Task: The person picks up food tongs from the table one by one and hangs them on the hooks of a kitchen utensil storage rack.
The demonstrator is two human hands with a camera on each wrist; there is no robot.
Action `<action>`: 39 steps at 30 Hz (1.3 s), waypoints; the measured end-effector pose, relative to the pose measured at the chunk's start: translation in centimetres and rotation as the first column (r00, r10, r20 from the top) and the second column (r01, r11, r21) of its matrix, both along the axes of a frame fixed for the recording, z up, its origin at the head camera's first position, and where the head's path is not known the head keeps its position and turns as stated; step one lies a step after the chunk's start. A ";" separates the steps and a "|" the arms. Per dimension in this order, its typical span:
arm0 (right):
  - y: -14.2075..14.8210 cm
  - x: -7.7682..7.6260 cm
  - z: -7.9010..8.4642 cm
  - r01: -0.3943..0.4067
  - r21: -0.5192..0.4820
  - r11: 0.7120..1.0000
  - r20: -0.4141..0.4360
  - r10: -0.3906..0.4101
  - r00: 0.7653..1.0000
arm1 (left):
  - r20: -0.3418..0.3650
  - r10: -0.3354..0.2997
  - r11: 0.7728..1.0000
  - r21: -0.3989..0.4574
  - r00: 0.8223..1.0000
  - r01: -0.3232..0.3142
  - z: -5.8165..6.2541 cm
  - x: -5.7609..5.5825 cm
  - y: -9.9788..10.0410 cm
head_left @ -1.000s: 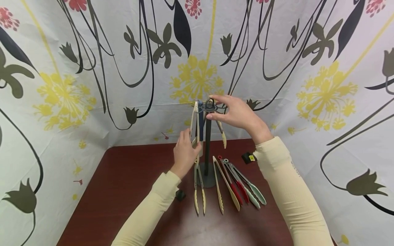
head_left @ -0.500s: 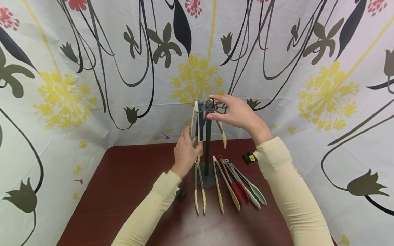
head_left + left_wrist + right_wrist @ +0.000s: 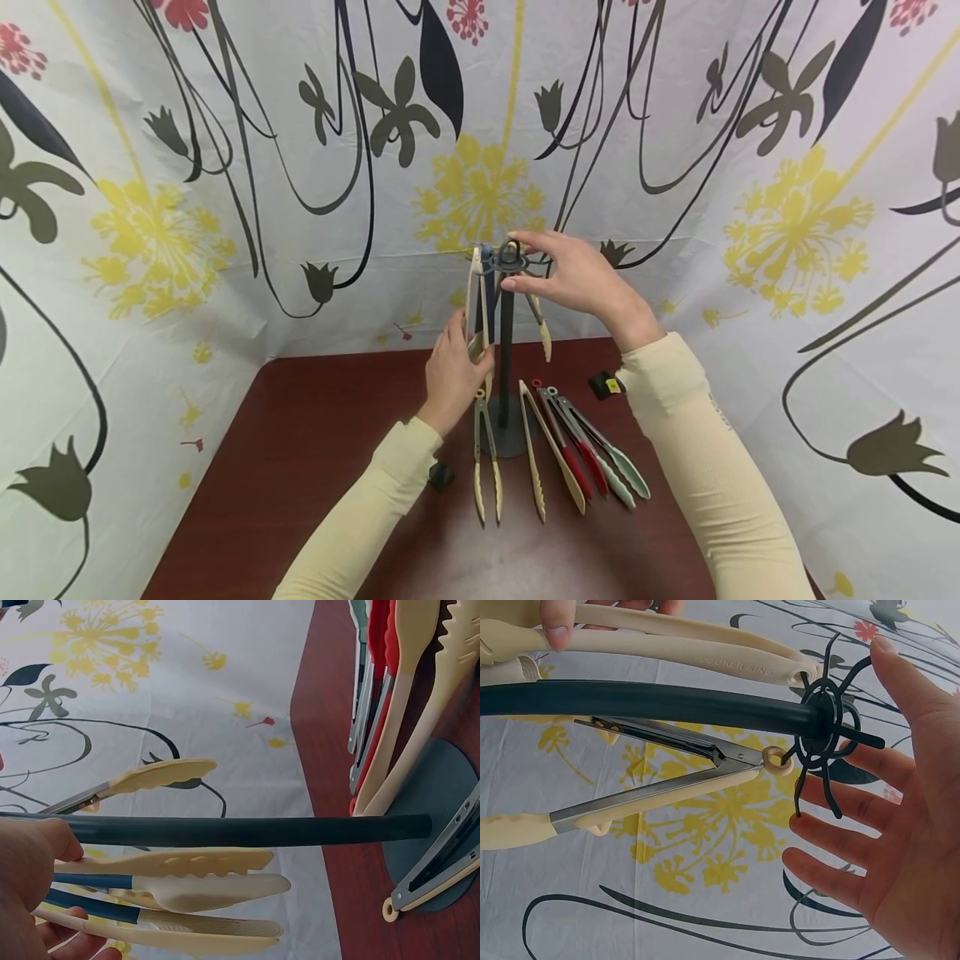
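Cream tongs hang by their top end from a hook of a dark upright stand. My left hand holds their two arms between thumb and fingers. Blue-handled tongs with pale heads hang close by, between the cream arms in the left wrist view. At the stand's top, my right hand has its fingers spread beside the hook ring, with the thumb at a hook's tip. Metal tongs with cream tips hang by a loop from another hook.
Small cream-tipped tongs lie left of the stand's round base. To the right lie cream tongs, red tongs and mint green tongs. Dark small pieces sit on the brown table. Patterned cloth stands behind.
My left hand has shifted very slightly while holding the cream tongs. The right hand stays at the stand's top, and the tongs on the table have not moved.
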State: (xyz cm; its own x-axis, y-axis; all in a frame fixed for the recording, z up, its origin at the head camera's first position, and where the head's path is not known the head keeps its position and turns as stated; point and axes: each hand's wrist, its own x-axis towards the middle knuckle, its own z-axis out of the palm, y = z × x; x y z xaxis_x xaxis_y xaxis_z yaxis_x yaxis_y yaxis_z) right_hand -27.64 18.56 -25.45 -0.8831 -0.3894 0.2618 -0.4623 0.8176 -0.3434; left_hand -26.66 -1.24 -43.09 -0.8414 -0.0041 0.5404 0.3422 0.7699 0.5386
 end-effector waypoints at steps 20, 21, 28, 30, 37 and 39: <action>0.1 0.1 0.1 0.007 -0.011 1.000 0.047 -0.006 0.999 | 0.066 0.009 1.000 0.010 0.998 -0.010 -0.9 -0.2 0.3; 0.1 0.1 0.2 0.002 -0.011 1.000 0.051 -0.002 0.999 | 0.070 0.008 1.000 0.012 0.998 -0.009 -1.0 -0.2 0.3; 0.5 0.1 0.2 -0.035 -0.012 0.999 0.045 0.036 0.998 | 0.076 -0.019 1.000 0.026 0.997 0.017 -1.3 -0.2 0.2; 0.6 0.0 0.1 -0.040 -0.037 0.999 0.062 0.042 0.997 | 0.072 -0.021 0.999 0.026 0.997 0.020 -1.3 -0.3 0.2; 1.0 -0.2 0.0 -0.051 -0.086 0.995 0.098 0.059 0.993 | 0.079 -0.018 1.000 0.020 0.997 0.016 -1.5 -0.3 0.0; 1.1 -0.2 -0.1 -0.062 -0.077 0.995 0.082 0.068 0.994 | 0.082 -0.017 1.000 0.018 0.997 0.016 -1.6 -0.3 0.0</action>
State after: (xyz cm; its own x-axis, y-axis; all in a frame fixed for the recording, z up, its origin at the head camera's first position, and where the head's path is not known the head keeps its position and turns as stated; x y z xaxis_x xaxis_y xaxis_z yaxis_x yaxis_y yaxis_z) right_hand -27.89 19.62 -25.50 -0.8767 -0.4289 0.2178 -0.4804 0.7577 -0.4417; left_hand -26.98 -1.25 -44.68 -0.8828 0.0014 0.4698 0.3092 0.7547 0.5787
